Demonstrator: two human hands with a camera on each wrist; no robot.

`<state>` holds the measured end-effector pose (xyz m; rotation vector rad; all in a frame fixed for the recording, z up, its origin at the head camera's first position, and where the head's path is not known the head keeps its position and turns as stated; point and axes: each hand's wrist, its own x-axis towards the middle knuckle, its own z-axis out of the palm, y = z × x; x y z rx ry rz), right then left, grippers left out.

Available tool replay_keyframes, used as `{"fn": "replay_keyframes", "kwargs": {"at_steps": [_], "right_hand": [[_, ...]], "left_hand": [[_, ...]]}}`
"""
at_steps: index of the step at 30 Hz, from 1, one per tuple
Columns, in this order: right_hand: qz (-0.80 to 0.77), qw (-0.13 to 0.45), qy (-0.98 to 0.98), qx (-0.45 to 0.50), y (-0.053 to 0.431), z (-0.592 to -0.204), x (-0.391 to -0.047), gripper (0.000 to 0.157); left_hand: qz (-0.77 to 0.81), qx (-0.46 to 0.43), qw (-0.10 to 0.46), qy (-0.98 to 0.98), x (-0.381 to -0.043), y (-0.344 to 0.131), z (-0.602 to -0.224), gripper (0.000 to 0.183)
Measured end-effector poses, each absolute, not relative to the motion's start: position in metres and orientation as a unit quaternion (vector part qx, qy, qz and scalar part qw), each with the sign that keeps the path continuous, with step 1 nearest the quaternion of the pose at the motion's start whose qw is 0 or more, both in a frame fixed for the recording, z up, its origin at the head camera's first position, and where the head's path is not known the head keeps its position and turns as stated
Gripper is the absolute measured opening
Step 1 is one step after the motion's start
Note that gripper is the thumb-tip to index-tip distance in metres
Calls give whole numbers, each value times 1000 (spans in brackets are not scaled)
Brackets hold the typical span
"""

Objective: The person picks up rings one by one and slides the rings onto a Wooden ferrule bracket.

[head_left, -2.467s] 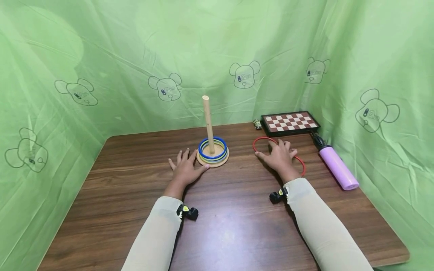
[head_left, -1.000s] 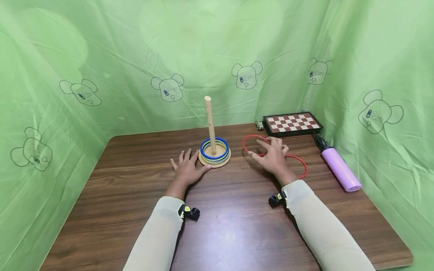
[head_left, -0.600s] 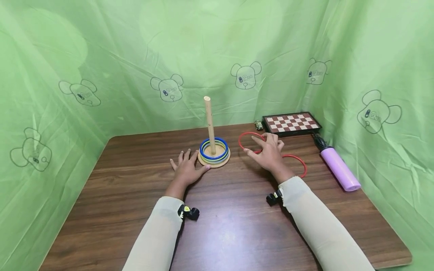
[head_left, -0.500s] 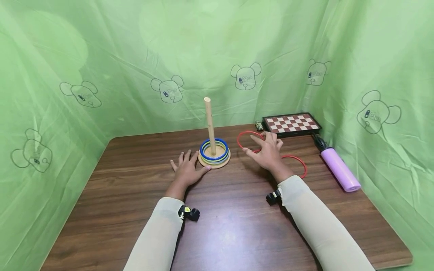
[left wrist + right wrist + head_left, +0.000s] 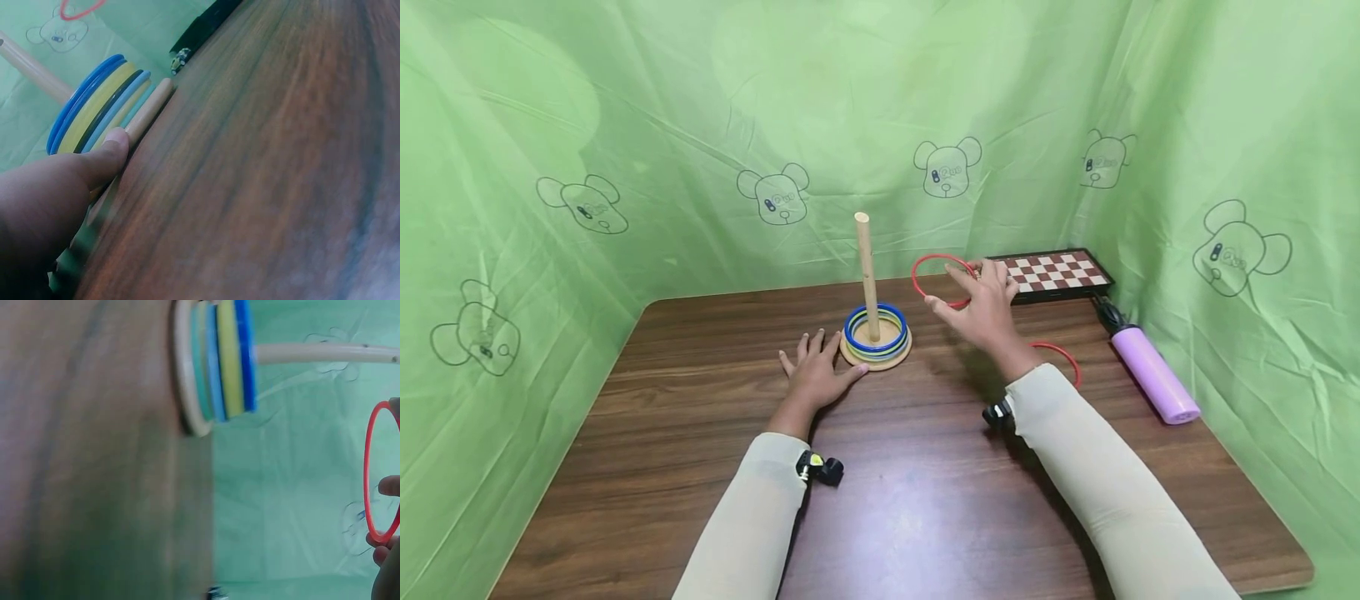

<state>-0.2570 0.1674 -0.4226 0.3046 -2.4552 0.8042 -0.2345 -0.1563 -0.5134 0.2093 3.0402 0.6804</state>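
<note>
My left hand (image 5: 816,379) rests on the table with fingers spread, its thumb and index fingertip against the round wooden base (image 5: 892,364). In the left wrist view the thumb (image 5: 112,150) presses the base's edge. A wooden peg (image 5: 867,267) rises from the base, and blue, yellow, black and teal rings (image 5: 103,109) lie stacked around its foot. My right hand (image 5: 985,312) pinches a red ring (image 5: 942,257), held up off the table to the right of the peg. The right wrist view shows this red ring (image 5: 367,469) between thumb and fingers.
A second red ring (image 5: 1067,353) lies on the table (image 5: 895,500), partly behind the right forearm. A checkered board (image 5: 1060,273) stands at the back right, with a small toy car (image 5: 180,60) beside it. A purple hand pump (image 5: 1153,375) lies along the right side. Green curtains surround the table.
My right hand has taken the upper red ring off the other one and lifted it up and leftward, toward the peg. My left hand stays at the base.
</note>
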Motion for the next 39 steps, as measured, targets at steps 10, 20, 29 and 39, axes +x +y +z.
{"fn": "replay_keyframes", "kwargs": {"at_steps": [10,20,29,39], "right_hand": [[342,329,-869,142,148,-374,-258,74],[375,366,-836,165,125,-333,-259,75],[370,360,-833,201,97,-321,-261,76],[350,296,-869,187,82,-335,-263,81]], "left_hand": [[220,68,11,973,-235,-157,-514,99],[215,67,10,974,-238,-156,-516,100],[213,66,12,975,-237,-156,-517,100],[211,68,11,975,-236,-157,-516,100]]}}
